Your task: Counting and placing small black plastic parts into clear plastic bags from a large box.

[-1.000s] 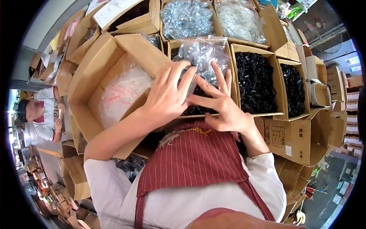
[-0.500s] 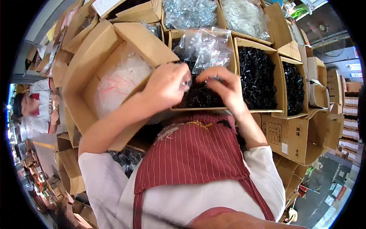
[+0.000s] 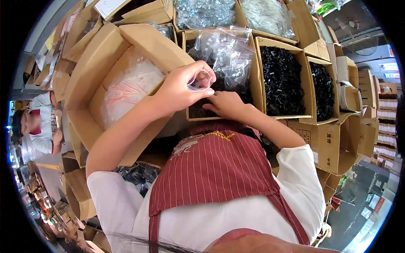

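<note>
My left hand (image 3: 180,87) is closed around a small clear plastic bag (image 3: 195,82), its fingers curled so that the film shows inside the grip. Against the left thumb tip, my right hand (image 3: 230,105) has its fingers drawn together; what they pinch, if anything, is hidden. Both hands are over the near part of a cardboard box (image 3: 258,90) of small black parts. Several filled zip bags (image 3: 230,57) with little pale rings lie on top of those parts, just beyond my hands.
On the left, an open carton (image 3: 86,90) holds clear bags (image 3: 130,88) and red strips. Boxes of black plastic pieces (image 3: 282,82) stand to the right. Farther back are boxes of clear bagged parts (image 3: 204,14). Another person (image 3: 40,122) is at the far left.
My right hand has moved left and down from above the black parts to the left thumb. The left hand has turned slightly, and more of the clear bag shows in it.
</note>
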A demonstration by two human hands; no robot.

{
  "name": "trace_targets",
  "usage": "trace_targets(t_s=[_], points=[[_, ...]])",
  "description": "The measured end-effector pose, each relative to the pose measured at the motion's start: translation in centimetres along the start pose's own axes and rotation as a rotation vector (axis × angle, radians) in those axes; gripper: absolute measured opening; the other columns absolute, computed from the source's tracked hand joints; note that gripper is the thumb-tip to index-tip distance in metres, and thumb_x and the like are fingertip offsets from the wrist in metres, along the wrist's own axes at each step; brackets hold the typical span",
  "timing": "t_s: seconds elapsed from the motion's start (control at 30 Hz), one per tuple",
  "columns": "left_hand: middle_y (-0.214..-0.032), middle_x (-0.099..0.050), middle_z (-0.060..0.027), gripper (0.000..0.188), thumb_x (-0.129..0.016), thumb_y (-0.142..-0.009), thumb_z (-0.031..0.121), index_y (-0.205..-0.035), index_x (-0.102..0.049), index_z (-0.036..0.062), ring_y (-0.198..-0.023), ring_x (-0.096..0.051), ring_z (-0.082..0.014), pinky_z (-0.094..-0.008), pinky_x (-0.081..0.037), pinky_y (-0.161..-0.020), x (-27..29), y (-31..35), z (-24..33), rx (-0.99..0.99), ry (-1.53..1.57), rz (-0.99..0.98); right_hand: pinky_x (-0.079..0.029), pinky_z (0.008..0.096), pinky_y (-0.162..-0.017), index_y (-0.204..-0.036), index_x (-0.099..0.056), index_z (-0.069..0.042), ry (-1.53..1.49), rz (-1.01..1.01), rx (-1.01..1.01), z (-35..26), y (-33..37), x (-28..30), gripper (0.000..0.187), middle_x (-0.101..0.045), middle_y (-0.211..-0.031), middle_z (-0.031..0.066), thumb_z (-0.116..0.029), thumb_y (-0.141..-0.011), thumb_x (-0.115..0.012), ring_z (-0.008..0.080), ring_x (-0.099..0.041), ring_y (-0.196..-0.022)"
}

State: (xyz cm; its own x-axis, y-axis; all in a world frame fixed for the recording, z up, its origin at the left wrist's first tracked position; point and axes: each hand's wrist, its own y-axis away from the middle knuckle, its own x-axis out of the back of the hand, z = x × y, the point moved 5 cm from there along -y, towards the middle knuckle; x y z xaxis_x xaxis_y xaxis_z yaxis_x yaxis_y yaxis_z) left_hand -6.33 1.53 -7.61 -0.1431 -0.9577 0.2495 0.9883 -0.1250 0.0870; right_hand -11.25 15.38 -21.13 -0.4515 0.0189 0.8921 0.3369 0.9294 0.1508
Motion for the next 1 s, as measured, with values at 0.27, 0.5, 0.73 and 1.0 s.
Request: trace_targets(t_s=[0.27, 0.5, 0.73, 1.0], points=[[-0.091, -0.055, 0.0025, 0.023, -0.073, -0.088, 0.008, -0.107, -0.059, 0.0055, -0.087, -0.051, -0.0069, -0.0239, -0.041, -0.082, 0.0, 0.2, 0.2, -0.106, 0.082, 0.089, -0.048, 0.04, -0.054, -0.087, -0.07, -0.005, -0.423, 0.287, -0.208, 1.2, 2.0, 6.1, 0.048, -0.064, -0.066, 0.013, -0.053, -0.091, -0.068, 0.0252, -0.063, -0.058], [-0.091, -0.055, 0.0031, 0.023, -0.073, -0.089, 0.009, -0.108, -0.06, 0.0059, -0.087, -0.051, -0.0054, -0.0222, -0.04, -0.08, 0.2, 0.2, 0.4, -0.069, 0.126, 0.121, -0.051, 0.0256, -0.061, -0.127, -0.059, -0.002, -2.013, -0.412, -0.568, 3.3, 3.9, 2.1, 0.073, -0.066, -0.094, 0.0089, -0.067, -0.101, -0.038, 0.0167, -0.061, -0.077], [-0.095, -0.059, 0.0017, 0.023, -0.072, -0.091, 0.009, -0.11, -0.061, 0.0056, -0.092, -0.054, -0.0065, -0.0234, -0.042, -0.085, 0.4, 0.2, 0.2, -0.05, 0.121, 0.129, -0.036, 0.0454, -0.119, -0.149, -0.032, 0.007, -2.297, -0.147, -0.394, 0.4, 4.0, 4.9, 0.068, -0.046, -0.148, 0.0276, -0.047, -0.108, -0.034, 0.0385, -0.045, -0.138], [-0.1, -0.062, -0.0003, 0.023, -0.071, -0.092, 0.009, -0.112, -0.061, 0.0049, -0.097, -0.058, -0.0097, -0.0271, -0.043, -0.093, 0.4, 0.1, 0.2, -0.081, 0.091, 0.127, -0.04, 0.0435, -0.116, -0.154, -0.016, 0.004, -2.241, -0.145, -0.277, -0.1, 4.4, 6.1, 0.072, -0.042, -0.15, 0.0288, -0.037, -0.105, -0.048, 0.0395, -0.045, -0.138]])
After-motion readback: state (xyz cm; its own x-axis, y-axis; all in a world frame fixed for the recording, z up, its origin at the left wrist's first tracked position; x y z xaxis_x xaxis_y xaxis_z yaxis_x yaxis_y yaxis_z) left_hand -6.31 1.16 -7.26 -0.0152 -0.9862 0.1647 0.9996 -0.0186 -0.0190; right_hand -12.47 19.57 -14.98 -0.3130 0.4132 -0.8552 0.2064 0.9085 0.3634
